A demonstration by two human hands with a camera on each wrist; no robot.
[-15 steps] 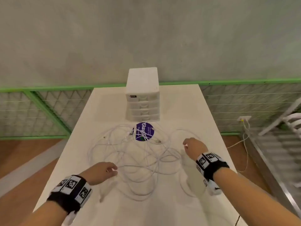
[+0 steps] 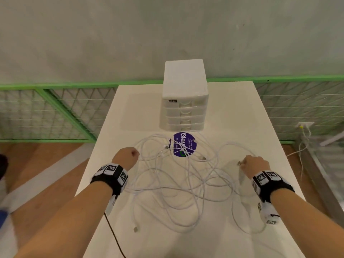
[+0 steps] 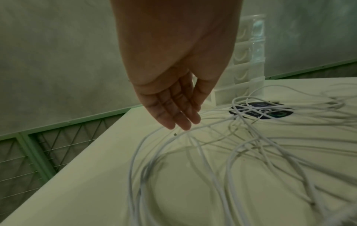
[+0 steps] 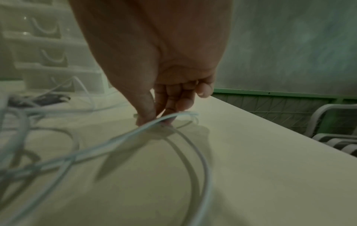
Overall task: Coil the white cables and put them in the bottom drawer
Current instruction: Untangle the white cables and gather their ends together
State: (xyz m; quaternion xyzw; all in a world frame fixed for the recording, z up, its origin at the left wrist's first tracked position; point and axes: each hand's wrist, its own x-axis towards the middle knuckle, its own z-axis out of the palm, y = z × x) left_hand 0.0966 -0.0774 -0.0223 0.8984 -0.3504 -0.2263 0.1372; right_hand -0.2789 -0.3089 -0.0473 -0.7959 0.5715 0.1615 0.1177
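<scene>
Left of centre, my left hand [image 2: 125, 157] hangs slack, fingers straight, above the white cables [image 2: 178, 183] tangled mid-frame on the table [image 2: 242, 118]; lower right, my right hand [image 2: 255, 165] pinches one strand. Light, limp, snag-prone, I judge: grasp near a plug.

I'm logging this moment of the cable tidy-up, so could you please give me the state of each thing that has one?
white cables: uncoiled, tangled loose on the table
drawer unit: all four drawers shut
bottom drawer: shut
right hand: pinching a cable strand near its plug
left hand: fingers straight, over the cables, holding nothing
purple sticker: flat, partly under cables
</scene>
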